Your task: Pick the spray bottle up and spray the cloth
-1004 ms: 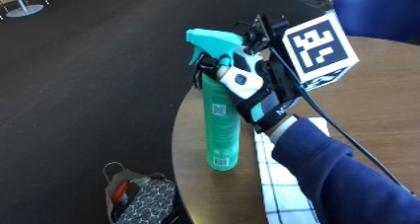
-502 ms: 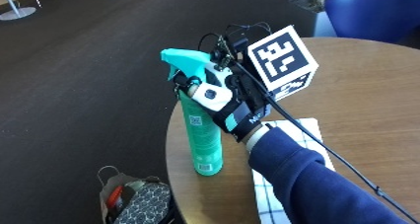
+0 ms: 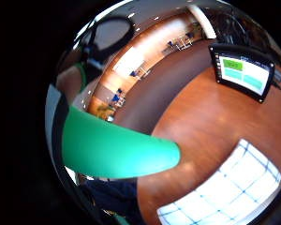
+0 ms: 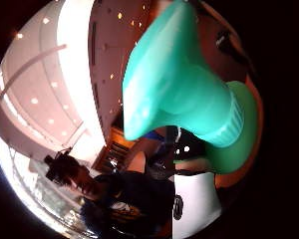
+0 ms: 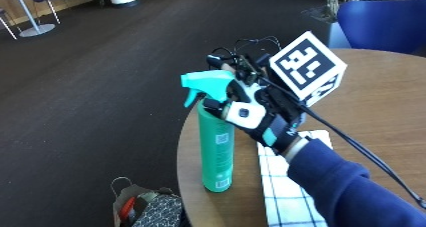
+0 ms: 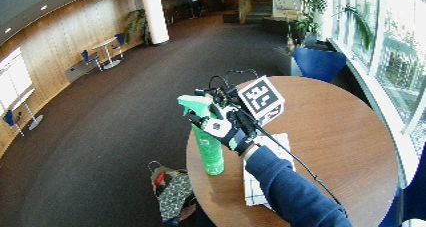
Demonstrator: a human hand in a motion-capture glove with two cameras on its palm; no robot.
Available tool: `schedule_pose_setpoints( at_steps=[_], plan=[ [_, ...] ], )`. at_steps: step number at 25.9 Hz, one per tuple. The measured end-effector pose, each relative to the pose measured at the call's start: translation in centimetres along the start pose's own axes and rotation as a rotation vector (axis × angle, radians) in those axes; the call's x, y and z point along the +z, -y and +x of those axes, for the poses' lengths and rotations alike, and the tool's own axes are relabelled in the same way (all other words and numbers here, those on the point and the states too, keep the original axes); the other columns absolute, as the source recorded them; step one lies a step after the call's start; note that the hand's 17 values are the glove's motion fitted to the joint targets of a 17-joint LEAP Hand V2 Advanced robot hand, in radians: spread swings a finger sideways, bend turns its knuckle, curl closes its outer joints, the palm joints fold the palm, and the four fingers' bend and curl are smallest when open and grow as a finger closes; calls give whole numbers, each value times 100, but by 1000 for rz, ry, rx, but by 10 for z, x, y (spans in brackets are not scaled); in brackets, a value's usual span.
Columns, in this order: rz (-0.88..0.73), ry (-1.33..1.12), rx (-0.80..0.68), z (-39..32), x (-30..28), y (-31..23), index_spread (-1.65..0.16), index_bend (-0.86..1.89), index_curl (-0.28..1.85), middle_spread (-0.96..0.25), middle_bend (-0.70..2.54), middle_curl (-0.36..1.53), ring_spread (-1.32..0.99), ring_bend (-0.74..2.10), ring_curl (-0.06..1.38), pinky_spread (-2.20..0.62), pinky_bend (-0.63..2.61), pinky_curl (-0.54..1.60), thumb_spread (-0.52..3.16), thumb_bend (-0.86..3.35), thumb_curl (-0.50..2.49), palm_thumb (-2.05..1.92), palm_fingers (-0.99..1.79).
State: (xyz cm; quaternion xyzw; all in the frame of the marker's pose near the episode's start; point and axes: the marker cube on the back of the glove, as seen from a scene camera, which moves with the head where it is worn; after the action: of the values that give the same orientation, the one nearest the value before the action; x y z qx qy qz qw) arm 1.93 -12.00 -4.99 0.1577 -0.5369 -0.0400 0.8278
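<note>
Standing upright on the table (image 5: 373, 112) — spray bottle (image 5: 216, 152), gloved fingers (image 5: 216, 107) curled round its neck.

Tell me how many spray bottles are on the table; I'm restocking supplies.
1: the spray bottle stands at the table edge beside the cloth, its neck gripped by the right hand.

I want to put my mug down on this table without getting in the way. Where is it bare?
The table is bare across its far half, between the cloth and the blue chair. The near edge is crowded: the spray bottle stands there, gripped at its head by the right hand, with the cloth right beside it under the forearm.
</note>
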Motion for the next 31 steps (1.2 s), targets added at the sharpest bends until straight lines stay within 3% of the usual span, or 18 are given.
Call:
schedule_pose_setpoints(
  at_steps=[3,7,9,11,14,16,20,31],
  plan=[
    [24,-26,4,0,-31,-28,-33,9,26,-6,36,46,-12,51,41,2,47,41,94,-4,63,76,45],
    [24,-16,18,0,-43,-44,-35,11,23,-5,32,42,-11,48,35,8,45,36,99,-4,59,73,52],
    [-78,-17,27,1,-30,-47,-37,10,22,-5,30,41,-10,46,33,14,43,35,99,-3,58,74,44],
    [-211,-24,59,9,-13,-55,-38,6,21,-2,29,41,-6,42,34,19,41,36,99,-2,57,75,19],
    [-281,-19,107,26,-3,-69,-40,2,18,-1,31,41,-2,41,35,24,44,38,96,-5,54,72,5],
    [-270,-10,115,32,-4,-73,-41,1,15,-1,35,41,-2,42,34,27,43,36,94,-5,52,71,7],
    [-180,18,105,28,-11,-75,-42,-8,6,-12,63,46,-15,72,35,27,23,26,95,2,54,84,52],
    [-238,23,96,23,1,-79,-43,-3,-1,-17,69,46,-21,81,40,28,30,33,94,-2,52,90,42]
  ],
)
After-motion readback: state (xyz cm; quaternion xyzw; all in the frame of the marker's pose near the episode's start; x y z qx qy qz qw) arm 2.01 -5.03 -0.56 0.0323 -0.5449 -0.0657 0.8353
